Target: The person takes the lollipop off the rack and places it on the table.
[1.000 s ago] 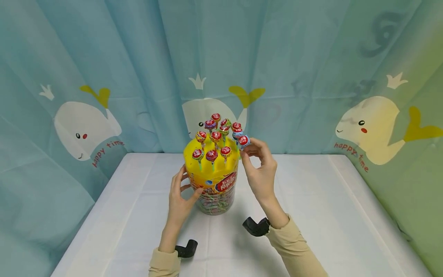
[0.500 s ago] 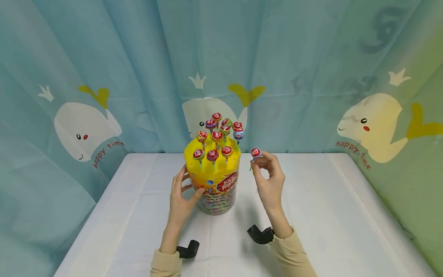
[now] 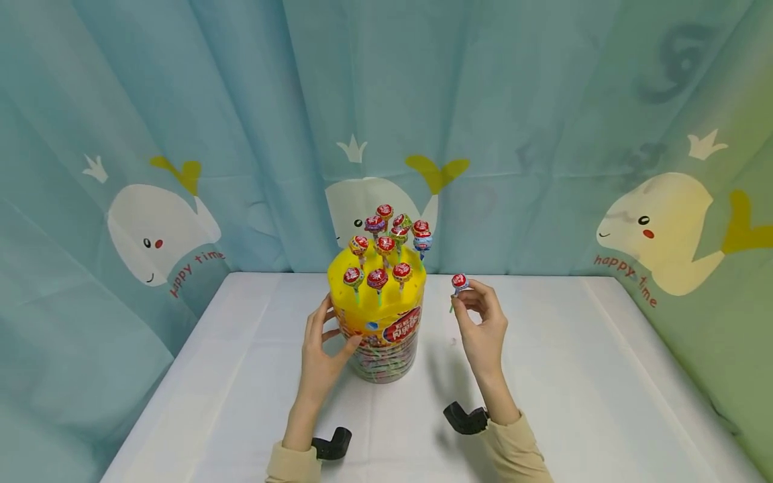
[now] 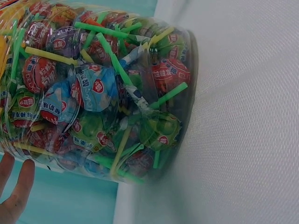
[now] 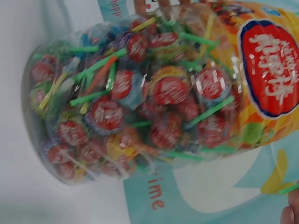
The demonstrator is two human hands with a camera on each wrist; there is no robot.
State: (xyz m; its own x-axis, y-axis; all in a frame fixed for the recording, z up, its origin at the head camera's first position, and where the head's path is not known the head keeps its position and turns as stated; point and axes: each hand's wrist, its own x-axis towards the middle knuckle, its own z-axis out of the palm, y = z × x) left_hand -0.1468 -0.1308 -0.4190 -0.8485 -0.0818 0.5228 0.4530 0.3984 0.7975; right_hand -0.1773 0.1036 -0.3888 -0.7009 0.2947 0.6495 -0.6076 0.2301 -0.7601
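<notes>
Grips, at far left, the side of the jar (image 3: 386,354) with the left hand (image 3: 320,362), probably to steady it upright on the white table (image 3: 272,322) without covering the top. Wraps the fingers, spread apart, round the left wall and lays the thumb across the front, near the lower edge of the printed label (image 3: 402,326).

Displays, in the middle, a cluster of upright lollipops (image 3: 385,245) in the yellow lid (image 3: 362,311), sticks down and heads up, presumably to present each one separately to the fingers. Contains, behind the clear wall, many loose lollipops (image 4: 96,88) lying in every direction.

Pinches, farthest right, a single blue-wrapped lollipop (image 3: 459,282) in the right hand (image 3: 486,329), beside the jar but apart from it. Points the head up and the green stick (image 3: 451,309) down at a slight tilt, probably gripping low to avoid covering the head. Closes thumb and bent forefinger together on it; cannot tell the exact contact point at the wrapper's neck.
</notes>
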